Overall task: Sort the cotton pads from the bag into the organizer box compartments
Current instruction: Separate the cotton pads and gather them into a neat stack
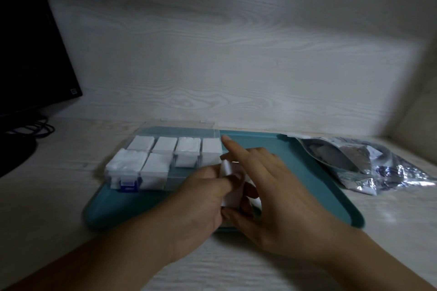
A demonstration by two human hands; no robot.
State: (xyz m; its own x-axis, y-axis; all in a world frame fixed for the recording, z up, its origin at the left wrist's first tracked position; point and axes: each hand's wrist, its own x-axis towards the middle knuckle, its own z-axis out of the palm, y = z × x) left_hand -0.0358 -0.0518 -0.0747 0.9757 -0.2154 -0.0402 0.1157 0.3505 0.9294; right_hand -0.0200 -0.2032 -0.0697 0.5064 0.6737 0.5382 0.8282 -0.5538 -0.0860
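PROGRESS: organizer box (165, 163) on teal tray (295, 168) held white cotton pads in six visible compartments, so sorting looked nearly done | GRIP: left hand (201, 198) and right hand (264, 186) both pinched a pad stack (230, 186) just beside the box | UNCLEAR: near-right compartments hidden by hands; bag (369, 163) contents unreadable.
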